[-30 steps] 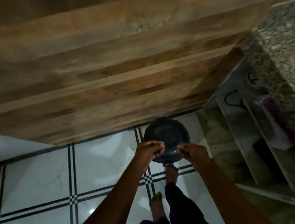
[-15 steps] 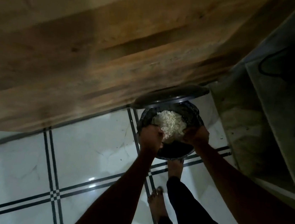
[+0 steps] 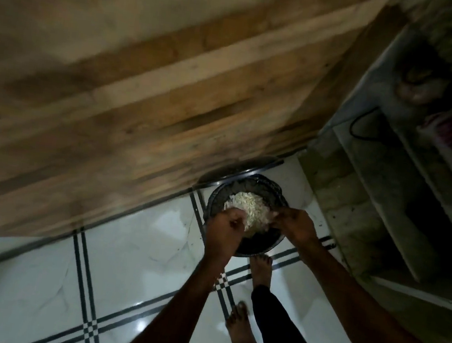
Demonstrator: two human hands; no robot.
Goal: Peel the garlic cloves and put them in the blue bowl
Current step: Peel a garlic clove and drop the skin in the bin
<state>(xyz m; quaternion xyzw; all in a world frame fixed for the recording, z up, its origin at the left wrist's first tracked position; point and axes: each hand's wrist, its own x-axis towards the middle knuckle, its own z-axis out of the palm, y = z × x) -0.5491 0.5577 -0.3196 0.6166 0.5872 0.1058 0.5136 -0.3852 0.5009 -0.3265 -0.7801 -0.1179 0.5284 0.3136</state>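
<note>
A dark round pedal bin (image 3: 255, 249) stands on the floor against a wooden panel, its lid (image 3: 236, 172) tipped up. A heap of pale garlic peels (image 3: 252, 204) lies inside. Both my hands hover over the bin's near rim. My left hand (image 3: 225, 226) has its fingers curled; whether they hold anything is hidden by blur. My right hand (image 3: 296, 225) bunches its fingertips on pale scraps of peel at the heap's right edge. No blue bowl and no cloves show.
My bare feet (image 3: 259, 269) stand on white floor tiles (image 3: 124, 244) with dark lines, one foot by the bin's base. A wooden panel (image 3: 143, 90) fills the upper left. Open shelves (image 3: 387, 191) with a cable and small items rise at the right.
The bin's lid has gone from closed to tipped up, showing the peels. Both hands have dropped from above the lid to the bin's open mouth.
</note>
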